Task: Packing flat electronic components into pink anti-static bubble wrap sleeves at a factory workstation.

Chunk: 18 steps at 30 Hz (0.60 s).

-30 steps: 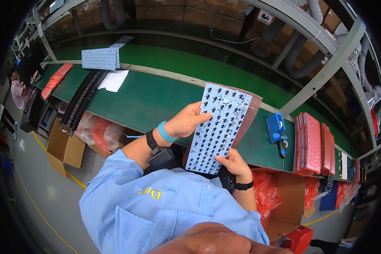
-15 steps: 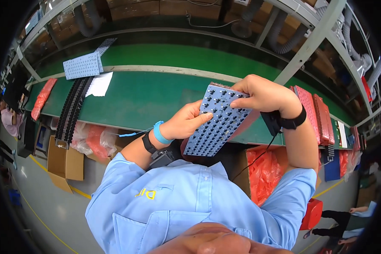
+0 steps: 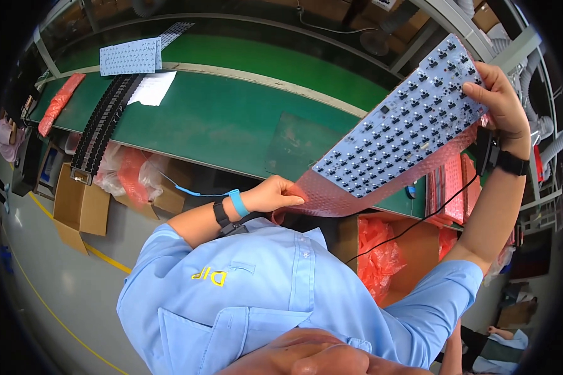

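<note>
A long pale-blue circuit board (image 3: 401, 122) with rows of small black parts tilts up over the bench, its populated face toward me. My right hand (image 3: 505, 103) grips its upper right end, thumb on the face and fingers behind. Along the board's lower edge runs a pink bubble-wrap sheet (image 3: 338, 199). The sheet's left end is pinched between thumb and fingers of my left hand (image 3: 272, 194), which is off the board. A blue band with a cord and a black strap circle my left wrist; another black strap is on the right.
The green bench (image 3: 213, 125) carries a black slotted rack (image 3: 109, 122), other pale boards (image 3: 130, 56), white paper (image 3: 153, 87) and a pink wrapped pack (image 3: 60, 105). Pink packs (image 3: 447, 187) stand at right. Below are cardboard boxes (image 3: 81, 203) and red plastic film (image 3: 378, 253). A black cable hangs near my right arm.
My right hand has swung the board up and right. My left hand has let go of the board and now holds the bubble wrap, which is stretched out beneath it.
</note>
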### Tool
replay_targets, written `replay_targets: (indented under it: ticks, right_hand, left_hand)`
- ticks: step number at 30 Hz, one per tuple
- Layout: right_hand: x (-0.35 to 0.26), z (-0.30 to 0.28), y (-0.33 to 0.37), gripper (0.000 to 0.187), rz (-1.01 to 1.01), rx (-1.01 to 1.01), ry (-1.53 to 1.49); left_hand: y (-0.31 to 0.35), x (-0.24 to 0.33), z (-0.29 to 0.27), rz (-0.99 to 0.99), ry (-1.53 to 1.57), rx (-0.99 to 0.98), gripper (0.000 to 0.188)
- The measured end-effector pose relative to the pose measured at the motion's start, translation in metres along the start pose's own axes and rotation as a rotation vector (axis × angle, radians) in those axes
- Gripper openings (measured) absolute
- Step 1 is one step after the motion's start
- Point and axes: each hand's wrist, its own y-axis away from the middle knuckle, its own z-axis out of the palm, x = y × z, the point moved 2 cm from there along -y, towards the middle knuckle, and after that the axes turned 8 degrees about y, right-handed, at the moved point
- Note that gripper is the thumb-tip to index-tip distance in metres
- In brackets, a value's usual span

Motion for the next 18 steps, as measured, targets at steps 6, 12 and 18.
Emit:
replay_targets:
  ticks: [6, 12, 18]
  right_hand:
    - [0.010, -0.009, 0.003, 0.035, 0.033, 0.042, 0.044]
    - [0.001, 0.009, 0.012, 0.028, -0.056, 0.182, 0.257]
    - [0.024, 0.087, 0.009, 0.015, -0.103, 0.368, 0.763]
  left_hand:
    - [0.013, -0.003, 0.000, -0.093, 0.048, -0.052, 0.018]
    - [0.008, -0.085, -0.021, -0.249, 0.011, -0.094, 0.020]
    - [0.006, -0.083, -0.009, -0.262, 0.304, 0.060, 0.022]
